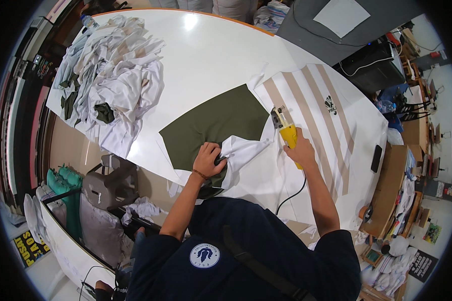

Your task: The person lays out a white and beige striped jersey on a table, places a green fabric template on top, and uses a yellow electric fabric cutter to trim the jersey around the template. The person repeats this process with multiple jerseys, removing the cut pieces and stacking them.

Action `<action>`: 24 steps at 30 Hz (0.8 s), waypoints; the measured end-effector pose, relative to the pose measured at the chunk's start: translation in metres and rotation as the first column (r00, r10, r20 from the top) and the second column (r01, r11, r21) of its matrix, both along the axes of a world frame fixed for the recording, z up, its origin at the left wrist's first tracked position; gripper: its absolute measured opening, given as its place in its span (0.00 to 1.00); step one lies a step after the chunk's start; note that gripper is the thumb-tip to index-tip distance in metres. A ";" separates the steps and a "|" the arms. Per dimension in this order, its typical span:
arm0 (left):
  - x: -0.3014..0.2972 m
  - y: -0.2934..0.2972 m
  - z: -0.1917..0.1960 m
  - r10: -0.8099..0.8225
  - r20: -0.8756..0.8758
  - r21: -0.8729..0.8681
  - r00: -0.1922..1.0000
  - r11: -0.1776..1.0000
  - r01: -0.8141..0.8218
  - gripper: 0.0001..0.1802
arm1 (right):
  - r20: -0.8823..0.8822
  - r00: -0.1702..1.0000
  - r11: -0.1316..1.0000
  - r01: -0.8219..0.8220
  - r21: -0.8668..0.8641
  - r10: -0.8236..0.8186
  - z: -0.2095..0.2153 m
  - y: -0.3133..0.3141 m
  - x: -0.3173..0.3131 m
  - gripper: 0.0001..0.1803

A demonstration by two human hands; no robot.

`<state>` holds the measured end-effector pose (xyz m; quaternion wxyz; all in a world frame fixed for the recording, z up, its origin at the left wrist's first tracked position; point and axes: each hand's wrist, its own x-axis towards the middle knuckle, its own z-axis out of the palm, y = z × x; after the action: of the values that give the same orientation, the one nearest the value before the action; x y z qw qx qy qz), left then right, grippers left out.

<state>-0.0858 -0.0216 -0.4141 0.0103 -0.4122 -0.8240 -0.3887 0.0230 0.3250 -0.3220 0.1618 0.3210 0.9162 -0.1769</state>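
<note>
My right hand [301, 150] is closed round the yellow body of an electric fabric cutter [288, 133]. Its metal head sits between a dark green cloth piece [218, 116] and a white cloth with beige stripes [314, 108]. A black cord trails from the cutter toward my body. With bent fingers, my left hand [207, 160] grips the near part of the green cloth, bunched beside a folded white part [242, 152]. Something dark shows at its fingertips, too small to make out. The green cloth's far part lies flat on the white table [196, 50].
A heap of white, beige and green cloth [115, 75] covers the table's left end. Near the right edge lies a black phone [376, 158]. A brown plastic chair [109, 183] stands at the left, and a cardboard box [390, 190] at the right.
</note>
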 end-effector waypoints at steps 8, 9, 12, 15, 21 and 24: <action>0.000 0.000 0.001 -0.002 0.015 0.005 1.000 1.000 0.002 0.19 | -0.020 0.994 0.994 -0.110 0.000 0.110 0.002 0.023 -0.042 0.47; 0.000 0.000 0.000 -0.001 0.016 0.002 1.000 1.000 0.001 0.19 | -0.027 0.992 0.992 -0.125 -0.002 0.125 0.000 0.026 -0.047 0.47; 0.000 0.000 0.001 0.005 0.017 -0.013 1.000 1.000 -0.005 0.20 | -0.015 0.986 0.986 -0.166 0.003 0.166 0.005 0.029 -0.067 0.44; 0.000 0.001 0.003 0.012 0.014 -0.030 1.000 0.999 -0.011 0.20 | 0.000 0.984 0.984 -0.177 0.012 0.177 0.008 0.030 -0.087 0.44; 0.000 0.001 0.002 0.010 0.008 -0.033 1.000 0.999 -0.010 0.21 | 0.000 0.979 0.978 -0.206 -0.020 0.206 0.010 0.031 -0.119 0.47; 0.000 0.001 0.000 0.010 -0.003 -0.041 1.000 0.999 -0.010 0.21 | -0.002 0.975 0.975 -0.221 0.034 0.221 0.008 0.027 -0.133 0.47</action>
<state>-0.0856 -0.0207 -0.4145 0.0050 -0.4086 -0.8338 -0.3712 -0.1096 0.3525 -0.3143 0.1725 0.2192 0.9496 -0.1433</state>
